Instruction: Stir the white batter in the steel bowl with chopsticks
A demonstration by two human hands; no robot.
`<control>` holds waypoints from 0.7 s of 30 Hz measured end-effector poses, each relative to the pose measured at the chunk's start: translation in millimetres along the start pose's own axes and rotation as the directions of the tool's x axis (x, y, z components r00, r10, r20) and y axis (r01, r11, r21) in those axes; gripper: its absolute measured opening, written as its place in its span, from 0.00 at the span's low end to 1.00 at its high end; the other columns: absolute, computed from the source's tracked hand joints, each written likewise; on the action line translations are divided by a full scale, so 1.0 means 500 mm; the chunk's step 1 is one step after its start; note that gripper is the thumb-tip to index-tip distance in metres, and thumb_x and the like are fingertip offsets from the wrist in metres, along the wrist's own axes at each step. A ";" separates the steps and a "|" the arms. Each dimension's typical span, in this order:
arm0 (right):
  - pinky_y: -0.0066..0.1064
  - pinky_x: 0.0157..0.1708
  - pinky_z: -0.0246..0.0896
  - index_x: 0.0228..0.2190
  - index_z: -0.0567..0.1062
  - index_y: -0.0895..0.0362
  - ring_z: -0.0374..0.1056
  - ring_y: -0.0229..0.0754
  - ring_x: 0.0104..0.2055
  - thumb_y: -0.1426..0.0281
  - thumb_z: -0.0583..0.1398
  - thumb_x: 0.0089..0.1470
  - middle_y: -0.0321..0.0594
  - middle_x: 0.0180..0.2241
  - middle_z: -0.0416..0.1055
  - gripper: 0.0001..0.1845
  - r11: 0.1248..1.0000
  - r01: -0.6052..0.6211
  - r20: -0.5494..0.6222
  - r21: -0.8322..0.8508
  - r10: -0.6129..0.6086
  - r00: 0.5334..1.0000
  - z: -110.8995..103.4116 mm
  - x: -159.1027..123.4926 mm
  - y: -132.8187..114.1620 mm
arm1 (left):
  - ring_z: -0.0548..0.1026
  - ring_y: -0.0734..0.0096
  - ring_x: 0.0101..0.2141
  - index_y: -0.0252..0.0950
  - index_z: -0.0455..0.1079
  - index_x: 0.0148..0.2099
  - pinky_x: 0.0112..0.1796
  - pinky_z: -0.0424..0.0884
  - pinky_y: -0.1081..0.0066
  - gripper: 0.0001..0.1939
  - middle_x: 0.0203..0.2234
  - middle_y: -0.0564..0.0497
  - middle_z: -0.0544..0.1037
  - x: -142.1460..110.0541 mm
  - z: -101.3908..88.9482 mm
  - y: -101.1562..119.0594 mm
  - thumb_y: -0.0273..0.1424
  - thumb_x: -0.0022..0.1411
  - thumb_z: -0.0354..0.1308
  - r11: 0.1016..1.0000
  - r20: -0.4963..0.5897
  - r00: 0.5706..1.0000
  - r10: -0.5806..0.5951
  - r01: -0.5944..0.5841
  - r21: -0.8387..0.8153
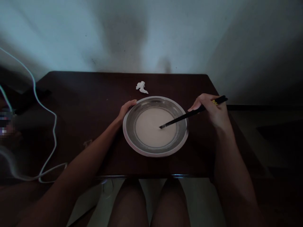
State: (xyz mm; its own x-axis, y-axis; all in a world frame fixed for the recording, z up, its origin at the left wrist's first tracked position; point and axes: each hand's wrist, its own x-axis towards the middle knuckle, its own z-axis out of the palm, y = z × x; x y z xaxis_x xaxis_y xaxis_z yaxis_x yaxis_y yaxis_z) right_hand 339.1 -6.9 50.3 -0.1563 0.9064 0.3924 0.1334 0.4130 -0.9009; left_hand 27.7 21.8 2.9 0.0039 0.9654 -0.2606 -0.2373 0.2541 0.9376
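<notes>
A wide metal basin (pixel 131 134) rests on the dark table in front of me, part filled with a smooth, pale, batter-like liquid (pixel 151 126). My left hand (pixel 126 108) grips the basin's far left rim; its fingers are partly hidden behind the edge. In my right hand (pixel 214 110) are black chopsticks (pixel 181 118) with gold markings near the upper end, held together at a slant. Their lower tips dip into the liquid, right of its centre.
Behind the basin lies a crumpled white tissue (pixel 141 87). White cables (pixel 56 126) loop over the table's left side. A pale wall (pixel 177 37) borders the dark wooden table (pixel 90 91) at the back. My knees (pixel 131 201) are under the front edge.
</notes>
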 end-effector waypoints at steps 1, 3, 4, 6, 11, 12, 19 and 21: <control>0.35 0.26 0.64 0.19 0.80 0.49 0.71 0.41 0.25 0.49 0.64 0.60 0.37 0.22 0.77 0.24 1.000 -0.009 0.031 0.011 0.008 0.999 0.001 0.000 0.000 | 0.55 0.76 0.21 0.37 0.56 0.20 0.25 0.56 0.74 0.16 0.17 0.57 0.57 0.000 0.000 0.000 0.24 0.59 0.52 1.000 0.000 1.000 -0.004 0.004 -0.003; 0.36 0.30 0.68 0.21 0.81 0.49 0.74 0.42 0.28 0.48 0.64 0.59 0.36 0.24 0.79 0.23 1.000 -0.020 0.127 0.007 0.019 0.992 0.006 -0.001 0.002 | 0.55 0.76 0.21 0.37 0.56 0.20 0.25 0.57 0.74 0.16 0.17 0.56 0.58 0.000 0.000 -0.001 0.24 0.60 0.52 1.000 -0.002 1.000 0.001 -0.001 -0.009; 0.36 0.32 0.69 0.23 0.82 0.49 0.76 0.43 0.31 0.48 0.65 0.59 0.36 0.26 0.80 0.21 1.000 -0.017 0.158 -0.009 0.018 0.987 0.008 0.000 0.003 | 0.56 0.76 0.21 0.36 0.56 0.20 0.25 0.57 0.74 0.17 0.17 0.56 0.58 0.001 0.000 -0.001 0.23 0.60 0.52 1.000 -0.001 1.000 0.005 -0.005 -0.012; 0.35 0.34 0.70 0.24 0.82 0.49 0.77 0.42 0.33 0.48 0.65 0.58 0.36 0.28 0.81 0.20 0.999 0.002 0.146 -0.042 0.004 0.989 0.008 0.000 0.005 | 0.56 0.77 0.21 0.36 0.56 0.20 0.25 0.58 0.75 0.17 0.17 0.56 0.58 0.002 -0.002 -0.003 0.23 0.61 0.51 1.000 0.004 1.000 0.011 -0.010 -0.017; 0.32 0.25 0.63 0.19 0.80 0.51 0.70 0.39 0.25 0.50 0.64 0.61 0.36 0.22 0.77 0.24 1.000 0.003 0.007 -0.004 -0.002 1.000 -0.003 -0.001 0.005 | 0.56 0.78 0.19 0.37 0.57 0.20 0.23 0.57 0.75 0.18 0.18 0.57 0.56 0.003 -0.004 -0.003 0.24 0.62 0.54 1.000 0.004 1.000 -0.005 0.005 -0.003; 0.32 0.25 0.63 0.19 0.80 0.51 0.70 0.38 0.24 0.51 0.64 0.61 0.36 0.22 0.77 0.24 1.000 -0.009 0.035 0.007 0.008 0.999 -0.002 -0.001 0.004 | 0.56 0.78 0.19 0.37 0.56 0.21 0.23 0.57 0.75 0.18 0.18 0.57 0.56 0.002 -0.004 -0.002 0.24 0.62 0.54 1.000 0.001 1.000 -0.008 0.008 -0.002; 0.34 0.29 0.68 0.22 0.81 0.50 0.75 0.42 0.30 0.47 0.65 0.58 0.37 0.26 0.80 0.23 0.998 0.007 0.066 -0.061 -0.003 0.998 0.007 0.001 0.005 | 0.56 0.78 0.20 0.37 0.56 0.21 0.24 0.58 0.75 0.18 0.20 0.57 0.55 0.002 -0.004 0.000 0.23 0.62 0.54 1.000 -0.015 1.000 0.003 -0.003 0.014; 0.33 0.25 0.65 0.20 0.80 0.50 0.72 0.40 0.26 0.47 0.64 0.59 0.37 0.23 0.78 0.25 0.999 0.003 0.018 -0.049 -0.002 1.000 0.004 0.000 0.002 | 0.56 0.77 0.20 0.37 0.56 0.21 0.24 0.58 0.75 0.18 0.20 0.57 0.55 0.001 -0.004 0.000 0.24 0.62 0.54 1.000 -0.003 1.000 0.006 -0.006 0.017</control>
State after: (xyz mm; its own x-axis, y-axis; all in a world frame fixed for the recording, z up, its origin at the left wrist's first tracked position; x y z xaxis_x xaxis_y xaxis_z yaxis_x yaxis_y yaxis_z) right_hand 337.2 -6.5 49.0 -0.1742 0.9040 0.3905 0.1811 0.4192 -0.8897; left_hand 25.7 22.3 2.4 -0.0001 0.9667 -0.2559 -0.2211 0.2495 0.9428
